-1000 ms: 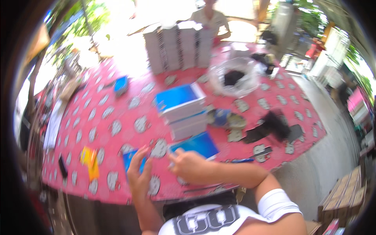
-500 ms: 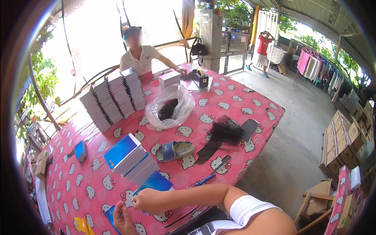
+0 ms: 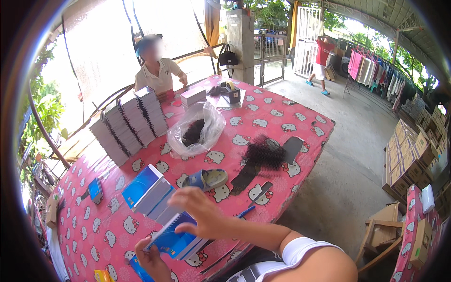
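Note:
A blue-covered spiral notebook (image 3: 170,240) lies tilted on a small pile in front of me. My left hand (image 3: 154,261) has its fingers closed on the notebook's bound left edge. Above it is my right hand (image 3: 202,214), open, fingers stretched and thumb apart, somewhat blurred. Just beyond stands a stack of blue-covered notebooks (image 3: 145,187). Another blue notebook (image 3: 140,269) is partly hidden beside my left hand. A blue patterned slipper (image 3: 205,179) rests past my right hand, and a blue pen (image 3: 246,211) lies to its right.
Black binding coils (image 3: 265,154) spread over the pink tablecloth (image 3: 300,110). A clear plastic bag (image 3: 215,128) holds more. Tall notebook stacks (image 3: 129,127) stand far left, near a seated co-worker (image 3: 157,75). A tape dispenser (image 3: 231,94) sits behind. Another person (image 3: 323,58) walks near the gate.
My right hand has opened and lifted up and right from the notebook's edge. The notebook now shows tilted by my left hand. The co-worker's arm has drawn back from the tape dispenser.

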### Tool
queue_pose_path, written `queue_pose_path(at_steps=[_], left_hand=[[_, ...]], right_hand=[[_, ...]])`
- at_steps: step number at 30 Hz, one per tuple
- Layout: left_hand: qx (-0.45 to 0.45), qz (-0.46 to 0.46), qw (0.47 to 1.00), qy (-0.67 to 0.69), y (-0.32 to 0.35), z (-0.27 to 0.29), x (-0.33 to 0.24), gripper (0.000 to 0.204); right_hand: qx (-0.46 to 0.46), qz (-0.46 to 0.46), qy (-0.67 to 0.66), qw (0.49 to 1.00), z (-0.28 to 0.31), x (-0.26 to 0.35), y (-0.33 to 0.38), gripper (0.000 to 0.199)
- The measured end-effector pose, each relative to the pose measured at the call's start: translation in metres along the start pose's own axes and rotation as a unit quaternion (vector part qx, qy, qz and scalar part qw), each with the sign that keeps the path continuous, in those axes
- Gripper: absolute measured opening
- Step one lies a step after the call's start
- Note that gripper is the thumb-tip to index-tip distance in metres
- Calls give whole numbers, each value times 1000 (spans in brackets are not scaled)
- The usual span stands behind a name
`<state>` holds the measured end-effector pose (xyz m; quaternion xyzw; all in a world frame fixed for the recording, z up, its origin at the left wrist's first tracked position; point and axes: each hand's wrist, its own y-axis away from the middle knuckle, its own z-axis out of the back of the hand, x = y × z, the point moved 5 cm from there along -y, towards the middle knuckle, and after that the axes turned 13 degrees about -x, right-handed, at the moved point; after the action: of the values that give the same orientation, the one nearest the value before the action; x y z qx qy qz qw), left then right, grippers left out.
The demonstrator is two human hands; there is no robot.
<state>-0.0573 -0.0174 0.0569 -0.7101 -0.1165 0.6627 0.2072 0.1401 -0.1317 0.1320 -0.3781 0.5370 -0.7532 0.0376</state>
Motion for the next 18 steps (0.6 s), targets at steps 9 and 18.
queue_pose_path(at_steps=[9,18], left_hand=[[44,-31,998,-37,16,-19,2,53],[-15,-199,924,-325,14,-33,-37,58]], right_hand=[[145,-248,-178,941,-45,-44,47,33],[136,-293,-151,934,-52,-57,62,31]])
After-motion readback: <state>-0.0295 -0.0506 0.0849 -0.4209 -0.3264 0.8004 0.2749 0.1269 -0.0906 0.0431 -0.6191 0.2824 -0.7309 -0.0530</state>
